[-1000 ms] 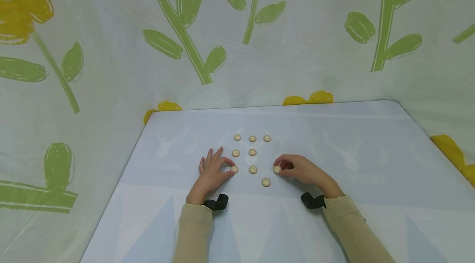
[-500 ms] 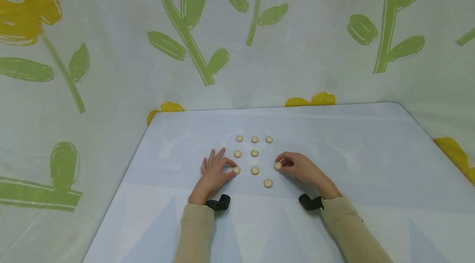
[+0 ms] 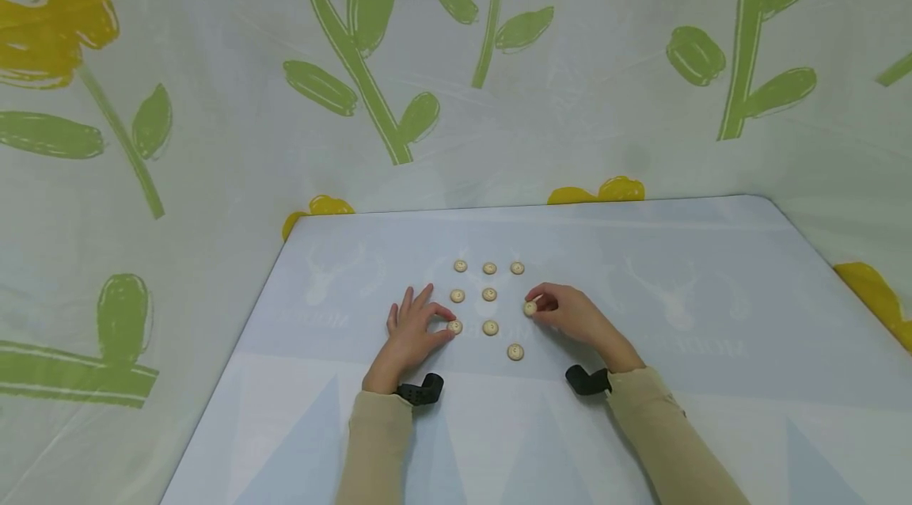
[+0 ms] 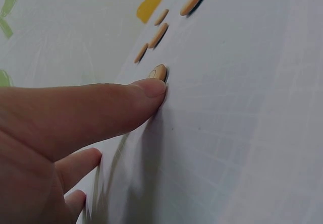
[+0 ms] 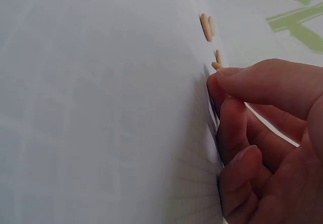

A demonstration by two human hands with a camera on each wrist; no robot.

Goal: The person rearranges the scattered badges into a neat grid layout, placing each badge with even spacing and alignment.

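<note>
Small round wooden discs with dark marks on their faces lie on the table, roughly in rows. At the near left of the group, my left hand (image 3: 412, 332) pinches one disc (image 3: 454, 328) between thumb and index finger, its other fingers spread. In the left wrist view the thumb lies against that disc (image 4: 160, 71), which rests on the table. My right hand (image 3: 573, 315) holds another disc (image 3: 530, 309) by its edge, right of the group. The right wrist view shows the thumb over the curled fingers, with the held disc mostly hidden. A separate disc (image 3: 516, 352) lies nearest the person.
Three discs form the far row, including a middle one (image 3: 489, 268). Two lie in the row before it, one of them the left disc (image 3: 457, 296). Another disc (image 3: 490, 328) sits between the hands. A flower-patterned curtain (image 3: 570, 109) hangs behind the pale table (image 3: 712, 267).
My right hand has moved away from the person and slightly left, carrying its disc toward the second row. My left hand stays on its disc. The view has shifted slightly.
</note>
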